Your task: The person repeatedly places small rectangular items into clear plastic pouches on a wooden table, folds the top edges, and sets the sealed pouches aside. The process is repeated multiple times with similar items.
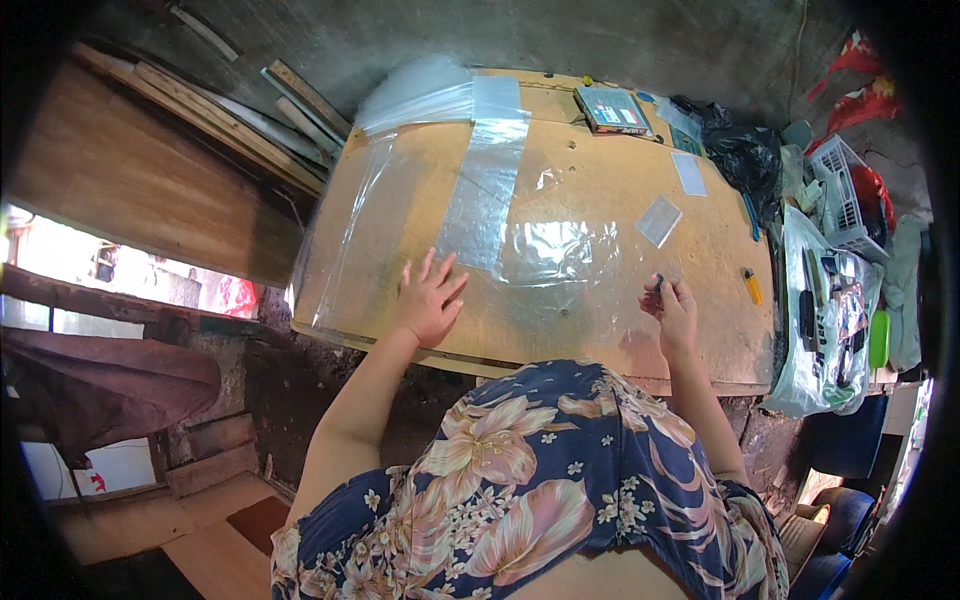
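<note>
Your left hand (432, 303), fingers splayed, rests on clear plastic sheeting (550, 285) spread over the wooden tabletop (722, 240), where steady, flat pressure should best limit wrinkles, while your right hand (675, 308) pinches a dark object (657, 284) too small to identify.

A: Backdrop?
B: Grey wall (600, 45) beyond far edge of wooden table (610, 170); planks (215, 118) near its far-left corner.
A: Light?
B: Bright, via opening (150, 268) off its left edge, beside brown panel (150, 170).
</note>
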### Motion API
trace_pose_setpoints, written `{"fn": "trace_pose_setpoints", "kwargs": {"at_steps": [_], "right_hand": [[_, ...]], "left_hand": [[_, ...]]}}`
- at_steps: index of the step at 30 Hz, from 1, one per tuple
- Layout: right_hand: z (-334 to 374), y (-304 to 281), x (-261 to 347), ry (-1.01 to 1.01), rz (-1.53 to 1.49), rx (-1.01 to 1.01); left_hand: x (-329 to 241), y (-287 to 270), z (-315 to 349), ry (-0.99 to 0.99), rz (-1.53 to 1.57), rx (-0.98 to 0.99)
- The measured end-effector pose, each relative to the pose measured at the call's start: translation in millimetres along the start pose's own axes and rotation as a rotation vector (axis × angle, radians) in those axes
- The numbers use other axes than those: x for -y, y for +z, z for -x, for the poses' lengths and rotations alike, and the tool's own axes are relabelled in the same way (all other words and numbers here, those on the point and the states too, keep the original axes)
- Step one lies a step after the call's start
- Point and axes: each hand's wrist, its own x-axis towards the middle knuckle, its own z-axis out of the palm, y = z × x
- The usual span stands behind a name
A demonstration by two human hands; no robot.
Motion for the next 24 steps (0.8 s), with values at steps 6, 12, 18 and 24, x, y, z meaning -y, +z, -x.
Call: {"fn": "trace_pose_setpoints", "kwargs": {"at_steps": [6,12,18,24], "right_hand": [[1,2,-4,0.029,0.038,0.020],[2,10,0,0.036,0.070,0.025],[3,10,-2,0.030,0.096,0.042],[2,30,-4,-0.054,0.300,0.094]], "left_hand": [[-27,9,-5,-0.112,0.085,0.122],[-46,8,-18,-0.241,0.064,0.070],[-53,14,-19,-0.228,-0.026,-0.006],[-50,26,-17,-0.248,0.045,0.051]]}}
